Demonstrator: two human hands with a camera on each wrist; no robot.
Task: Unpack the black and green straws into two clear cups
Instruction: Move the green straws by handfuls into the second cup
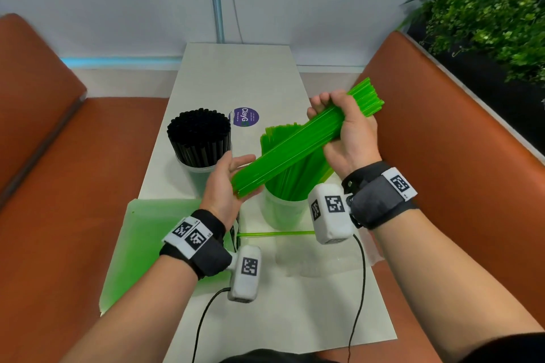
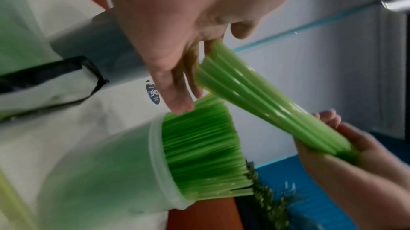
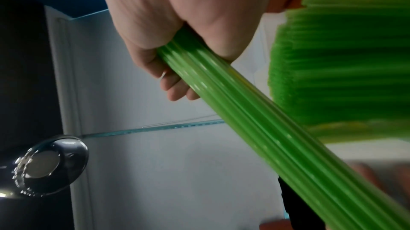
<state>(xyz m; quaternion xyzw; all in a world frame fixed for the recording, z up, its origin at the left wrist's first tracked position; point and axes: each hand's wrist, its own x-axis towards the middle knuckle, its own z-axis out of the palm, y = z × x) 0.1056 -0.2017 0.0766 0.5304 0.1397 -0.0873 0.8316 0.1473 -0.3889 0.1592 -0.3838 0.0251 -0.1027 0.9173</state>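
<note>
Nearest the camera: both forearms with strapped wrist cameras, over a white desk (image 1: 224, 74). Landmark for all positions: the clear cup of green straws (image 1: 283, 212), standing on the desk.

Right hand (image 1: 345, 130) is clenched round a loose bundle of green straws (image 1: 295, 150), held in the air above the landmark cup. Long axis of the bundle runs diagonally: far end points up and away to the right past the fist, near end points down and left toward the person. The grip sits on the far third of the bundle; a short length sticks out beyond the knuckles, most of it lies on the near side of the fist. The right wrist view confirms fingers (image 3: 177, 90) curled fully round the straws.

Left hand (image 1: 227, 183) is left of the landmark cup, fingers straight and relaxed, palm against the bundle's near end, touching without gripping. The left wrist view shows the straw ends butting the palm (image 2: 177, 44).

Straws in the landmark cup stand upright, fanned slightly.

Left of the landmark cup and a little beyond it: a second clear cup (image 1: 200, 171) packed with black straws (image 1: 199, 132), upright.

One single green straw (image 1: 274, 233) lies flat on the desk just on the near side of the landmark cup, axis left–right.

Green-tinted plastic bag (image 1: 147, 239) lies flat at near left of the landmark cup.
</note>
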